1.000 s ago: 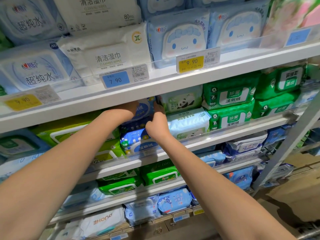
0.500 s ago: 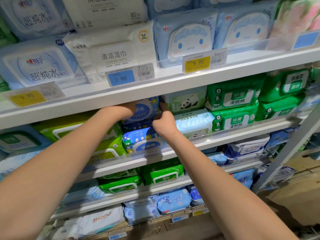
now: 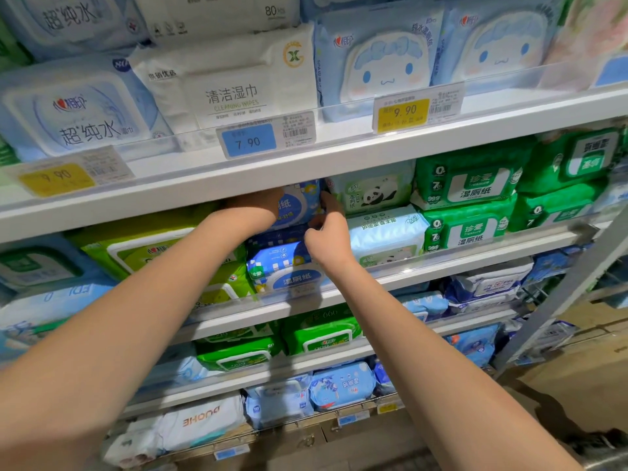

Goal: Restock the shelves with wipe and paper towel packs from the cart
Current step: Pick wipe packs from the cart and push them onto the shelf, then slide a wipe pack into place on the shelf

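Both bare forearms reach up and forward, converging toward the middle of the view, elbows nearly straight. Left hand (image 3: 260, 207): wrist bent, back of the hand showing, fingers out of sight past the knuckles, so its grip is not readable. Right hand (image 3: 328, 232): slightly lower and just right of the left, close but apart. Fingers curled, one finger raised, pinching the right edge of a blue pack (image 3: 299, 205).

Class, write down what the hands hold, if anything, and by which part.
The upper blue wipe pack: left hand grips its left end, right hand its right edge.
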